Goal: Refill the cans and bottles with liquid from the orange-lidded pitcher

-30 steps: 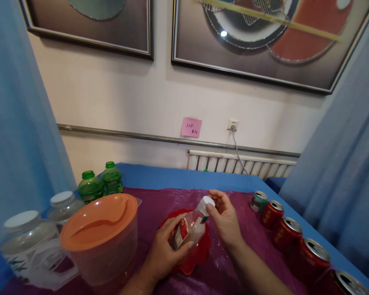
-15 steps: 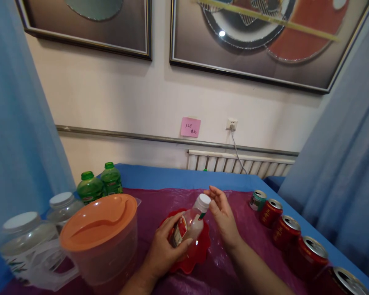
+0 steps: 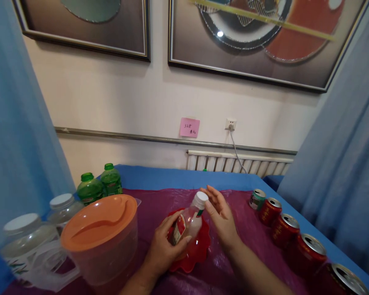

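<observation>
My left hand [image 3: 166, 246] is wrapped round a clear bottle [image 3: 187, 223] with a red label and a white cap [image 3: 201, 198]. The bottle tilts with its cap up and to the right, above a red scalloped dish [image 3: 203, 246]. Beside the cap is my right hand [image 3: 221, 217], its fingers apart and curved behind the cap, the thumb close to the cap's right side. Whether the right fingers touch the cap I cannot tell.
At the left stand a pitcher with an orange lid [image 3: 100, 221], white-capped jars [image 3: 21, 237] and green bottles [image 3: 111, 180]. Several cans [image 3: 285, 230] line the right side. A purple sheet [image 3: 147, 200] covers part of the blue table [image 3: 160, 177].
The bottle has shifted slightly left and stands a little more upright. My right hand has moved slightly left, its thumb nearer the cap.
</observation>
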`<state>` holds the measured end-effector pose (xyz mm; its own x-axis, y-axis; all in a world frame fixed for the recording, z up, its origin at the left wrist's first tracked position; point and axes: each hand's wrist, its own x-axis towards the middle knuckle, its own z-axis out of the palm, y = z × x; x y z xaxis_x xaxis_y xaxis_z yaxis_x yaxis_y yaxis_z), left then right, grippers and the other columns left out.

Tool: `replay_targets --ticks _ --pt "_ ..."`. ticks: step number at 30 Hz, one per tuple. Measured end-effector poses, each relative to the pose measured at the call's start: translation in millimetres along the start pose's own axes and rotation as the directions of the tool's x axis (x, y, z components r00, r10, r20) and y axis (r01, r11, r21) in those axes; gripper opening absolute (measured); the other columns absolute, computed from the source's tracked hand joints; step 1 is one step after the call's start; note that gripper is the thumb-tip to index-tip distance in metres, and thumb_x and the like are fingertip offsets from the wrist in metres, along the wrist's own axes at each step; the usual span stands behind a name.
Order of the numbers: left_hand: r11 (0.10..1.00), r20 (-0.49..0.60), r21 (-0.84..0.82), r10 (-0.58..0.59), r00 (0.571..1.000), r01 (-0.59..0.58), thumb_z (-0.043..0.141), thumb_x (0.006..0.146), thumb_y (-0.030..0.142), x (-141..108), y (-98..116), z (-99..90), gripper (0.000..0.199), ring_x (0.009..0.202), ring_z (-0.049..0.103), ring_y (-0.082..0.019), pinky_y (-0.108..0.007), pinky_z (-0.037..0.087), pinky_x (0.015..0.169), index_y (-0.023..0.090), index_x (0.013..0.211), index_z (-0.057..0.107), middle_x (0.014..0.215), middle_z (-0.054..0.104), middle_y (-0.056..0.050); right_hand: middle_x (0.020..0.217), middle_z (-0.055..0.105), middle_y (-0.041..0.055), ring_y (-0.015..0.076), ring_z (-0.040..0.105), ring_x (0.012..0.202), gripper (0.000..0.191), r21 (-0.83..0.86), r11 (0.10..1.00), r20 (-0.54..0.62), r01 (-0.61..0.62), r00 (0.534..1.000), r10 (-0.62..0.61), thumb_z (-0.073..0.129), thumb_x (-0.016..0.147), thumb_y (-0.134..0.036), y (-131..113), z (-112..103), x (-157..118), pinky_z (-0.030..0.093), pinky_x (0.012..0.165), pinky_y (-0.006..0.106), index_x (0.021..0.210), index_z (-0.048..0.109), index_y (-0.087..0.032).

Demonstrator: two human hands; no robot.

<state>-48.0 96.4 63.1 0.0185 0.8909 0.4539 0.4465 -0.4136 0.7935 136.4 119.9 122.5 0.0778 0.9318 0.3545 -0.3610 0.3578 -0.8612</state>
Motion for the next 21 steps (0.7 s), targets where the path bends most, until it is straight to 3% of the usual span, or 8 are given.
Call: replay_targets --ticks 5,13,18,21 --pt "0.999 0.056 -0.041 -0.009 0.998 0.011 0.075 0.072 0.035 1 3 -1.1 0.064 0.117 0.065 -0.029 -0.047 0.05 0.103 0.022 0.133 0.059 0.13 0.068 -0.012 0.113 0.074 0.0079 0.0246 0.068 0.109 0.043 0.026 1.0 0.019 -0.003 1.0 0.003 0.079 0.076 -0.048 -3 0 2 0.052 0.098 0.041 0.11 0.066 -0.024" --pt "1.0 0.037 -0.028 0.005 0.999 -0.004 0.075 0.073 0.035 0 7 -0.9 0.062 0.118 0.065 -0.03 -0.049 0.051 0.102 0.023 0.132 0.06 0.13 0.068 -0.013 0.106 0.075 0.0072 0.0226 0.07 0.101 0.034 -0.024 0.997 -0.02 0.067 0.998 -0.067 0.076 0.08 -0.045 -2 4 -2 0.054 0.092 0.039 0.102 0.063 -0.023" --pt "0.985 0.014 -0.137 -0.109 0.994 0.11 0.076 0.072 0.039 2 4 0.8 0.065 0.12 0.064 -0.031 -0.05 0.049 0.105 0.018 0.131 0.058 0.132 0.067 -0.016 0.124 0.069 0.0108 0.0258 0.065 0.116 0.057 -0.028 1.0 -0.039 0.005 0.999 -0.006 0.079 0.077 -0.045 12 -4 -5 0.048 0.104 0.048 0.125 0.057 -0.024" --pt "0.94 -0.021 -0.3 -0.179 0.984 0.165 0.078 0.071 0.045 5 0 1.4 0.074 0.122 0.063 -0.032 -0.049 0.05 0.105 0.014 0.133 0.053 0.134 0.065 -0.021 0.132 0.065 0.0134 0.0293 0.061 0.123 0.065 -0.078 0.993 0.054 -0.083 0.995 0.088 0.085 0.068 -0.045 26 -10 -11 0.043 0.109 0.053 0.124 0.06 -0.023"
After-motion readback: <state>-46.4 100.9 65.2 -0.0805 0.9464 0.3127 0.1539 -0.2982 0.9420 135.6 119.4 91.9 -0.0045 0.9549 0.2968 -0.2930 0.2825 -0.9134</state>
